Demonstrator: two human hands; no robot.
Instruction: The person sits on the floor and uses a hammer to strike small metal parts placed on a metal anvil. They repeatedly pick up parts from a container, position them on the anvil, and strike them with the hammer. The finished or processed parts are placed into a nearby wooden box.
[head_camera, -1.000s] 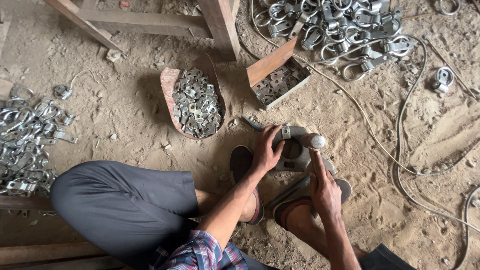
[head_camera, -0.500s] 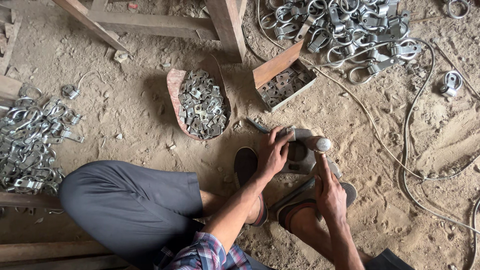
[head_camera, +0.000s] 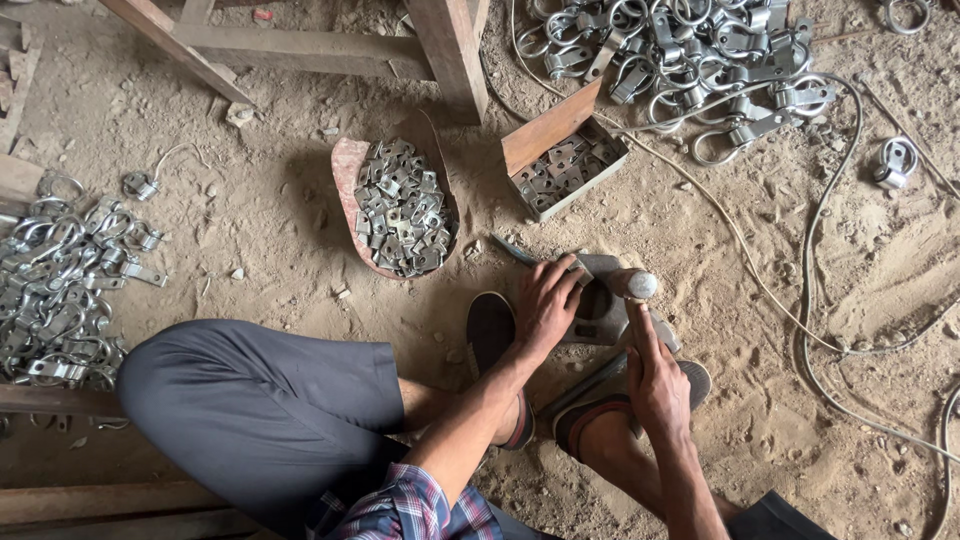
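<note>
My left hand (head_camera: 545, 305) rests on a grey metal block (head_camera: 602, 310) on the sandy floor, fingers pinching a small metal piece at the block's top edge. My right hand (head_camera: 655, 375) grips the handle of a hammer (head_camera: 633, 286), whose round steel head sits over the block's right side. A red scoop-shaped tray (head_camera: 345, 185) full of small metal brackets lies just left of the block. A small wooden box (head_camera: 553, 125) with more brackets stands behind it.
Heaps of metal ring clamps lie at the left (head_camera: 55, 285) and the top right (head_camera: 690, 55). Wooden bench legs (head_camera: 450, 50) stand at the top. A cable (head_camera: 790, 300) snakes across the sand on the right. My sandalled feet (head_camera: 495, 340) flank the block.
The view has shifted slightly. Both hands stay at the block, with the hammer head still low over it.
</note>
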